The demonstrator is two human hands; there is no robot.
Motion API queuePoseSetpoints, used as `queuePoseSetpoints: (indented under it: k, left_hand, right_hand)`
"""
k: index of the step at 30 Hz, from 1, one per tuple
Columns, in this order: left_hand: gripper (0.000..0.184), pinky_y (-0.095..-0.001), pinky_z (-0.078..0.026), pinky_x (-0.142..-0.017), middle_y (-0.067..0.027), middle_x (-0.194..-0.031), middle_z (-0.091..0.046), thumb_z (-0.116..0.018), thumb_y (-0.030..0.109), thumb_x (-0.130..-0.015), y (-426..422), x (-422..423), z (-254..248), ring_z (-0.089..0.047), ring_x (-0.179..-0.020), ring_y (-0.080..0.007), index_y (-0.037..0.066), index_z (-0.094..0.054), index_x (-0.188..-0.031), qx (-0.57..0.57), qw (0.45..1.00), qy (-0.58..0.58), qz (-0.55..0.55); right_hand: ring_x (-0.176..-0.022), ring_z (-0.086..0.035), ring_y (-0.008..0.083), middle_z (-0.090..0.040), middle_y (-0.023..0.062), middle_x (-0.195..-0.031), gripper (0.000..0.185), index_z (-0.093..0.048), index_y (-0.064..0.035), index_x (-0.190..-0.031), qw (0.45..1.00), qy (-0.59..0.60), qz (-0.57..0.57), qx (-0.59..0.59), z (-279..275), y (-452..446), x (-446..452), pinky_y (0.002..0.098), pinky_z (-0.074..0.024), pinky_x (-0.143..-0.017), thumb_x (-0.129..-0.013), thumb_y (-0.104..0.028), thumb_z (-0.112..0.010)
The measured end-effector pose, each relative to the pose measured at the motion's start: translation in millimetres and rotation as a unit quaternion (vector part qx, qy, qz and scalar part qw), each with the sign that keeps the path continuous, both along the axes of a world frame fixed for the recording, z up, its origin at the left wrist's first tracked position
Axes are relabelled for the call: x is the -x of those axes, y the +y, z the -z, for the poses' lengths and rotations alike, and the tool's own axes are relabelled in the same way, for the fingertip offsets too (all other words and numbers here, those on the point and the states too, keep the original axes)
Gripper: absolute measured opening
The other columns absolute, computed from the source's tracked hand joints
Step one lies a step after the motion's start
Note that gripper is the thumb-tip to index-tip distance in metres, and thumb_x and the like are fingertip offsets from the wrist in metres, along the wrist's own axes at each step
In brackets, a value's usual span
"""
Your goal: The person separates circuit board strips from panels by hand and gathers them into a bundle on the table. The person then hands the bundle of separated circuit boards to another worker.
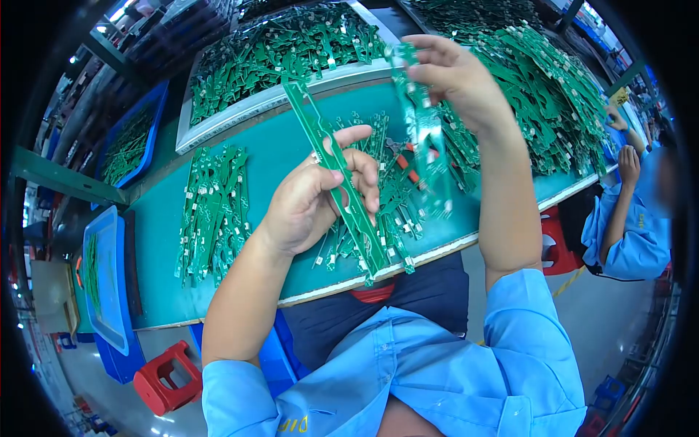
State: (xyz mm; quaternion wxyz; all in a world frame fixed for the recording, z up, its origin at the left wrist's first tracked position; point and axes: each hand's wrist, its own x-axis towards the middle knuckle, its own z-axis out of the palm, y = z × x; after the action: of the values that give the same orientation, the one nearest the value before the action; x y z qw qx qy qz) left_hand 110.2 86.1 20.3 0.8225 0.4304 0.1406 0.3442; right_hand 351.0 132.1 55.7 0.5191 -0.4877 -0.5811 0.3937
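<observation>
A long green circuit board [341, 178] is pinched between the thumb and fingers of my left hand [309, 191], tilted over the table. My right hand [457, 81], raised to the right, grips the upper end of another green circuit board [424, 135], which hangs down and is smeared by motion. Beneath both hands lies a loose pile of circuit boards [397, 207]. Among them are red-handled pliers or cutters [408, 166], partly hidden. Left of my left hand, a flat stack of circuit boards [213, 211] rests on the green tabletop [156, 240].
Behind my hands stands a white-framed tray [240, 120] heaped with boards. A tall heap of boards [542, 98] rises at the right. Blue bins [109, 284] line the left end, near a red stool [167, 377]. A co-worker in blue [628, 226] sits at the right.
</observation>
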Motion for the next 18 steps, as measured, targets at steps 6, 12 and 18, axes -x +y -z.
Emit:
queuePoseSetpoints:
  k: [6,12,18]
  left_hand:
    - [0.054,-0.0365,-0.05,-0.075,-0.0126,-0.091,-0.054,-0.047,0.012,-0.083,2,4,1,-0.058,-0.081,-0.0239,-0.002,-0.033,-0.133,-0.016,0.998,-0.029,0.062]
    - [0.052,-0.0271,-0.05,-0.062,-0.0052,-0.086,-0.055,-0.067,0.02,-0.082,-4,4,-6,-0.057,-0.074,-0.0139,-0.001,-0.043,-0.123,-0.093,0.99,0.101,-0.019]
    - [0.046,-0.0214,-0.046,-0.06,-0.0022,-0.092,-0.06,-0.073,0.01,-0.077,-14,-3,-19,-0.056,-0.075,-0.0066,0.001,-0.05,-0.117,-0.072,0.982,0.164,-0.053]
  right_hand:
    - [-0.073,-0.059,0.014,-0.061,0.0097,-0.098,0.049,-0.054,-0.0052,-0.123,0.927,-0.322,0.189,0.028,16,13,-45,0.0268,-0.0488,-0.066,-0.078,-0.021,-0.067]
    - [-0.076,-0.056,0.0076,-0.063,0.0018,-0.093,0.031,-0.061,-0.004,-0.109,0.988,-0.118,-0.048,-0.088,-2,-12,27,0.0215,-0.0439,-0.062,-0.089,-0.028,-0.06]
    - [-0.059,-0.051,0.0039,-0.058,-0.0019,-0.067,0.034,-0.064,-0.0057,-0.083,0.992,0.018,-0.12,-0.024,-7,-27,44,0.0183,-0.0396,-0.05,-0.086,-0.039,-0.063]
